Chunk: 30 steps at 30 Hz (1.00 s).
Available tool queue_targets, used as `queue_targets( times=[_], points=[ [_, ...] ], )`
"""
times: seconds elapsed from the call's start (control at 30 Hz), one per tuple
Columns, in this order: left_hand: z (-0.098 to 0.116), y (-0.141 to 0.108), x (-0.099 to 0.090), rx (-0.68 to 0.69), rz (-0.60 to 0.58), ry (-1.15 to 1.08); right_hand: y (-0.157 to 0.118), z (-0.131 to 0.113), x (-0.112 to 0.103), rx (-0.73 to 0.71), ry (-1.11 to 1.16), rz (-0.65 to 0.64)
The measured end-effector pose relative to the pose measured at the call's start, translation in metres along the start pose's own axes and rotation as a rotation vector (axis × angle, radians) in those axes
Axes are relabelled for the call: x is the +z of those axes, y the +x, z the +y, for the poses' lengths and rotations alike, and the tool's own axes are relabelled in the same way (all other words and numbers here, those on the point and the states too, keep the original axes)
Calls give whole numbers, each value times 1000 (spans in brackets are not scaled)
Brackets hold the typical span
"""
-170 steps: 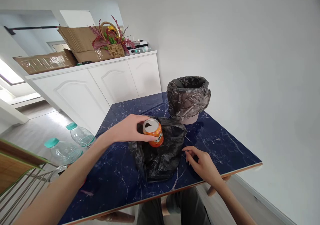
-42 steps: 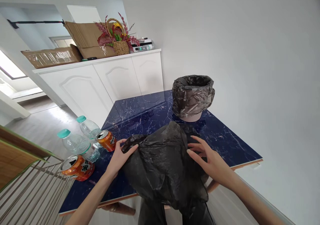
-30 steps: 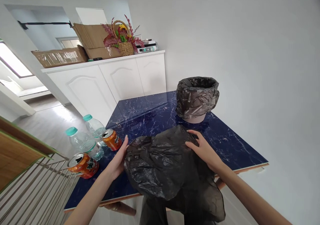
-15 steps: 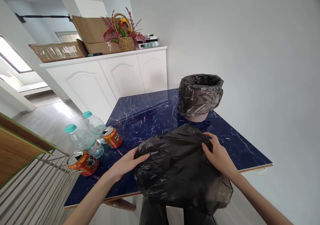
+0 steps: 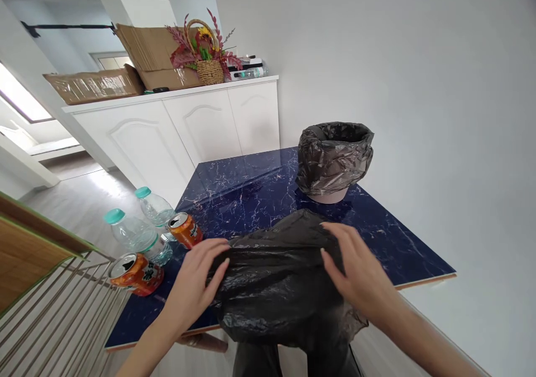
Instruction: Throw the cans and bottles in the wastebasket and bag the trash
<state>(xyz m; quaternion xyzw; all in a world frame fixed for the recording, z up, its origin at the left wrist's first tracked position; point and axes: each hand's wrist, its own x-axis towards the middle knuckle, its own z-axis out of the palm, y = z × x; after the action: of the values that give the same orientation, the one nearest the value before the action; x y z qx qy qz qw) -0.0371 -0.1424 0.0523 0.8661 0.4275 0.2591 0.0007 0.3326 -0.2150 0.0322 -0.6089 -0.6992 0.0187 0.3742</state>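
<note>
A black plastic bag is spread across the near edge of the blue table, its lower part hanging over my legs. My left hand is closed on the bag's left side, thumb and fingers gathering the film. On the right side, my right hand grips the bag with the thumb below the fingers. Between the hands the plastic lies in sideways folds. Farther back stands a pale bin with another black bag lining it and folded over its rim.
Two orange cans and two clear bottles with teal caps stand along the left of the blue marbled table. A metal rack is at the left. Behind, a white cabinet carries cardboard boxes and a flower basket.
Both hands have shifted on the bag; the left moved left and the right came slightly inward and nearer. The bag has moved a little left and shows new sideways folds.
</note>
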Motion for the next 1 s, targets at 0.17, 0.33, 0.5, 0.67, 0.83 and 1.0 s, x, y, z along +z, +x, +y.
queue_targets(
  times=[0.17, 0.33, 0.5, 0.67, 0.83, 1.0],
  points=[
    [6, -5, 19, 229, -313, 96, 20, -41, 34, -174, 106, -291],
    [-8, -9, 40, 205, -373, 118, 50, -27, 77, -281, 13, -507],
    [-33, -14, 41, 96, -370, 100, 60, 11, 103, -117, -72, -563],
    [-46, -13, 38, 52, -353, 116, 72, 47, 112, -102, -137, -521],
    [-45, -14, 44, 9, -351, 152, 75, 36, 101, -32, -135, -578],
    [-44, -17, 57, -59, -262, 194, 52, -30, 74, -177, 60, -667]
  ],
)
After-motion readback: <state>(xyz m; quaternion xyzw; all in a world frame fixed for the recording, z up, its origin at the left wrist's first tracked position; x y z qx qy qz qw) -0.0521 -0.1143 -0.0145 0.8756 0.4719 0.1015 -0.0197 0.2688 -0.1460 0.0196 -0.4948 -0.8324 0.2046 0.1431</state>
